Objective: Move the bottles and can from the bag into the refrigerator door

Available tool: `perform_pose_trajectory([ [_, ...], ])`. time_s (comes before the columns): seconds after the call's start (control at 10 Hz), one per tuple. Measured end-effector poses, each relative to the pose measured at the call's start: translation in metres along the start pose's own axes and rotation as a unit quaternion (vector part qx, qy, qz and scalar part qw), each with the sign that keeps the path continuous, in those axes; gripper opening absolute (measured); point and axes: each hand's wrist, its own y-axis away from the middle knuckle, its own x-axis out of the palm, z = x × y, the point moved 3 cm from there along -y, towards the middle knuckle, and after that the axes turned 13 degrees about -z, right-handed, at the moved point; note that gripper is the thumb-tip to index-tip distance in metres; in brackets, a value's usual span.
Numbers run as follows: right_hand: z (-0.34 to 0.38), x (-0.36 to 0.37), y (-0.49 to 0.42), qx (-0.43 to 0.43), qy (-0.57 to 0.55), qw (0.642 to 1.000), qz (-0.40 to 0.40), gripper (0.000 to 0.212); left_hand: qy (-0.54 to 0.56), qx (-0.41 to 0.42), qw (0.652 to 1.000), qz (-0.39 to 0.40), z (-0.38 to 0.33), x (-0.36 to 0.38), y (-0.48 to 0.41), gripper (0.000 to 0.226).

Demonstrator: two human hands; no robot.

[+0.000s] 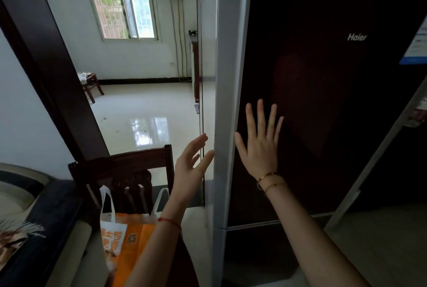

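- Bag [131, 238], orange and white with white handles, sits lower left.
- Right hand [261, 148] lies flat on dark fridge door [323, 78], fingers [261, 113] spread.
- Left hand [191, 166] open, empty, just beside door edge.

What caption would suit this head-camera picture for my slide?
Right hand flat on the dark refrigerator door, left hand open beside its edge, orange bag by a wooden chair.

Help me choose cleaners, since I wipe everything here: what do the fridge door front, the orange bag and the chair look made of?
Fridge door front: dark glossy panel, likely glass or lacquered metal; it shows faint reflections. Orange bag: probably non-woven fabric, matte, softly creased, with white strap handles. Chair: dark stained wood with a carved back and slight sheen.
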Motion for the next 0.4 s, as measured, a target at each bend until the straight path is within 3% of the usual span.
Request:
perform_pose_trajectory([
  [0.1, 0.000, -0.022, 0.001, 0.006, -0.072, 0.997, 0.030, 0.068, -0.002, 0.007, 1.000, 0.006, -0.006, -0.012, 0.011, 0.045],
  [0.3, 0.008, -0.069, 0.014, 0.109, -0.260, 0.957, 0.068, 0.055, -0.026, 0.053, 0.998, 0.002, -0.023, -0.038, 0.035, 0.047],
  [0.4, 0.014, -0.090, 0.026, 0.156, -0.302, 0.937, 0.084, 0.049, -0.043, 0.084, 0.996, -0.009, -0.033, -0.049, 0.046, 0.050],
])
